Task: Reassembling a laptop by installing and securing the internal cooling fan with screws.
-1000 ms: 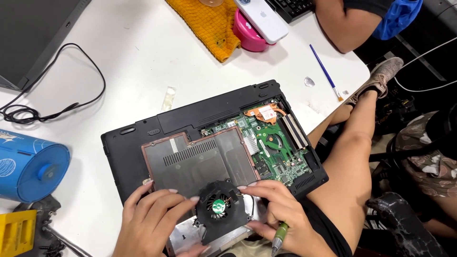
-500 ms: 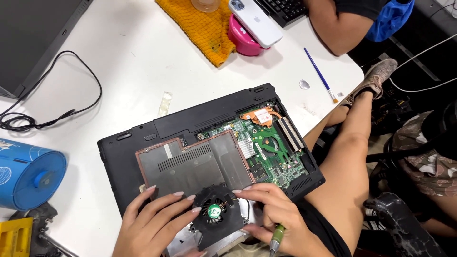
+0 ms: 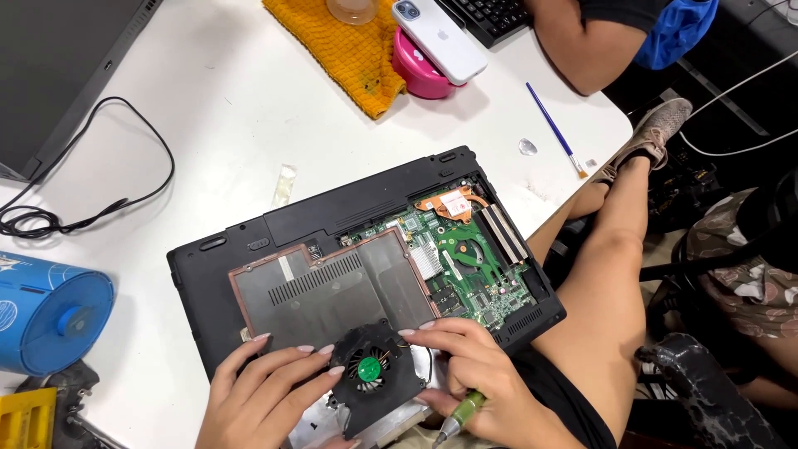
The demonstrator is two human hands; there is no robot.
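An opened black laptop (image 3: 332,212) lies upside down on the white table (image 3: 233,108), its green circuit board (image 3: 470,266) and copper heat pipe (image 3: 453,202) exposed. A black round cooling fan (image 3: 370,374) with a green hub sits at the laptop's near edge. My left hand (image 3: 262,395) touches the fan's left side with spread fingers. My right hand (image 3: 478,378) rests its fingers on the fan's right side and keeps a green-handled screwdriver (image 3: 457,416) tucked in the palm.
A blue cylinder (image 3: 50,320) and a yellow tool (image 3: 25,420) lie at the left. Black cable (image 3: 100,208), a yellow cloth (image 3: 349,50), a pink dish (image 3: 416,71), a white phone (image 3: 440,37) and a blue brush (image 3: 555,129) lie farther back. Another person's arm (image 3: 582,41) is at the top right.
Both hands have stayed on the fan, shifting it slightly over the laptop's near edge. The view has drifted a little.
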